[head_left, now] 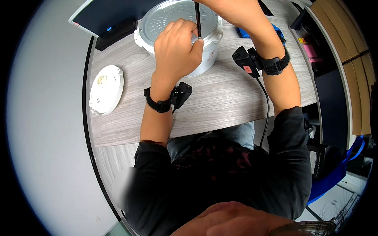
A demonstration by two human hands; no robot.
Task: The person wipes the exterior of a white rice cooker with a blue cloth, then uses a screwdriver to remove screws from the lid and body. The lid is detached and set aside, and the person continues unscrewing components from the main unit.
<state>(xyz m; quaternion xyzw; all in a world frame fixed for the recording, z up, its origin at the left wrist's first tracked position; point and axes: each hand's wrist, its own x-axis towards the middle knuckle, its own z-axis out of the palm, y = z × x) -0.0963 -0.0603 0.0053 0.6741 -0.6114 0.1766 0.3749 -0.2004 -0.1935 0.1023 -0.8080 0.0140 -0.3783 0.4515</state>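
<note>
A white, round pot-like appliance point(206, 59) with a grey perforated top plate point(169, 13) stands on the table. My left hand point(179, 49) rests at its near rim, fingers curled and thumb close to the index finger; what they pinch is too small to make out. A slim black screwdriver point(198, 19) points down, its tip beside my left thumb at the rim. Its upper end runs to my right hand point(216, 3), which is closed around it, though most of that hand is cut off by the top edge.
A white round cover point(106, 90) lies at the table's left. Behind it stand a monitor point(114, 15) and a black box point(116, 35). A blue cloth-like item point(244, 33) is beyond my right forearm. Shelves with cardboard boxes point(356, 94) line the right. A cable point(267, 106) hangs from my right wrist device.
</note>
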